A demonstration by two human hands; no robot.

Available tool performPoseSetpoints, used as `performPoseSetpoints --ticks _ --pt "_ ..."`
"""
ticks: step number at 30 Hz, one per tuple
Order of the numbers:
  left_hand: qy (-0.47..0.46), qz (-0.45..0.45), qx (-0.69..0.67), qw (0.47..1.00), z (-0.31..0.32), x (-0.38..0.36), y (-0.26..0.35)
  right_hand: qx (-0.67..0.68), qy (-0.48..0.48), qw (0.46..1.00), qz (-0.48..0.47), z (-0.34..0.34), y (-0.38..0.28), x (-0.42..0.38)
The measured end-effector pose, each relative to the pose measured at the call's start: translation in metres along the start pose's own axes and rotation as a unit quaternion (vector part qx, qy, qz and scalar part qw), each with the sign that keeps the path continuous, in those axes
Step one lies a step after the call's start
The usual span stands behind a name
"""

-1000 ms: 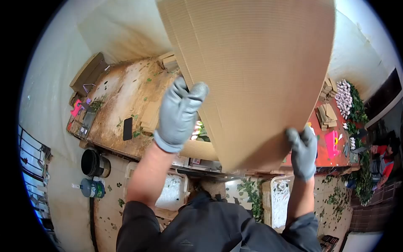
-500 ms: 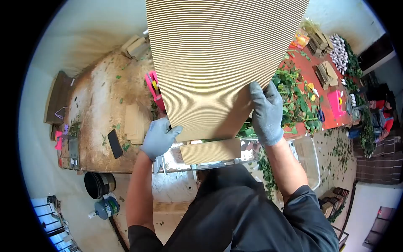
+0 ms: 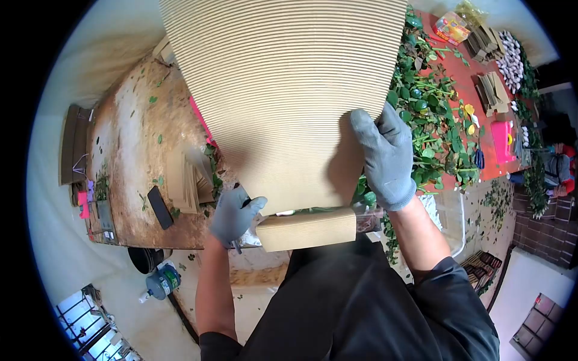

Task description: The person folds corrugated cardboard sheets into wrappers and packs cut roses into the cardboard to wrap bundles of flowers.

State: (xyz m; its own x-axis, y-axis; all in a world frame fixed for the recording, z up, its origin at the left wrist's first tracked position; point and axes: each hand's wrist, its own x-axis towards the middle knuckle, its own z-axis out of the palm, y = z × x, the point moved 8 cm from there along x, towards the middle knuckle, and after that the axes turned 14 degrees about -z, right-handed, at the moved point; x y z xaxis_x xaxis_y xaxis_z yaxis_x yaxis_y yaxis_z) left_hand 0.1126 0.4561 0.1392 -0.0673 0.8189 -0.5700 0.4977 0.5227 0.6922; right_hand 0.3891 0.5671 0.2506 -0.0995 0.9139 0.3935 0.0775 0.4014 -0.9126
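Note:
A large sheet of corrugated cardboard point(image 3: 289, 114) fills the upper middle of the head view, its ribs running crosswise. My right hand point(image 3: 388, 159), in a grey glove, is closed on the sheet's right edge with the thumb on the near face. At the lower left corner, my gloved left hand point(image 3: 232, 215) pinches the sheet; it is slightly blurred. Just under the sheet's lower edge lies a narrow corrugated cardboard strip point(image 3: 308, 231). The sheet hides much of the table behind it.
Left on the worn table point(image 3: 123, 156) are a dark phone point(image 3: 159, 207) and stacked cardboard pieces point(image 3: 183, 180). Green leaves and stems point(image 3: 424, 108) cover part of the red table point(image 3: 448, 78), near a pink tape dispenser point(image 3: 501, 142). A person point(image 3: 563, 171) is at far right.
The sheet has come nearer and shifted left at its top, with both hands still on it. The narrow strip appears lower and larger, and the whole view has shifted slightly.

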Motion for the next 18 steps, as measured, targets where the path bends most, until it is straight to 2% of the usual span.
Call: performPoseSetpoints --ticks 3,5,7,8,12,13,14,16,18 --pt "0.003 -0.033 0.024 0.999 0.002 -0.003 -0.001 -0.007 -0.019 1.000 0.015 0.006 0.010 0.003" --pt "-0.007 -0.039 0.093 0.995 0.006 -0.002 -0.001 0.007 -0.015 1.000 0.019 0.013 0.012 0.001" --pt "-0.018 -0.052 0.055 0.997 0.011 0.000 -0.013 0.051 0.020 0.998 -0.009 0.016 0.002 -0.004" --pt "-0.033 -0.063 0.018 0.997 0.017 0.003 -0.022 0.022 -0.016 1.000 0.010 0.013 0.010 -0.010" --pt "-0.020 -0.053 0.059 0.997 0.026 0.016 -0.044 0.038 0.008 0.999 0.004 0.014 -0.005 -0.019" --pt "-0.037 -0.106 0.061 0.992 0.030 0.020 -0.054 0.037 0.000 0.999 -0.002 0.013 -0.010 -0.021" --pt "-0.053 -0.158 0.059 0.984 0.033 0.023 -0.060 0.004 -0.022 1.000 -0.005 0.010 -0.011 -0.025" --pt "-0.042 -0.149 0.078 0.985 0.031 0.022 -0.045 -0.063 -0.062 0.996 -0.019 0.001 -0.004 -0.038" --pt "-0.027 -0.134 0.145 0.980 0.028 0.023 -0.040 -0.086 -0.040 0.995 0.006 -0.010 0.001 -0.052"
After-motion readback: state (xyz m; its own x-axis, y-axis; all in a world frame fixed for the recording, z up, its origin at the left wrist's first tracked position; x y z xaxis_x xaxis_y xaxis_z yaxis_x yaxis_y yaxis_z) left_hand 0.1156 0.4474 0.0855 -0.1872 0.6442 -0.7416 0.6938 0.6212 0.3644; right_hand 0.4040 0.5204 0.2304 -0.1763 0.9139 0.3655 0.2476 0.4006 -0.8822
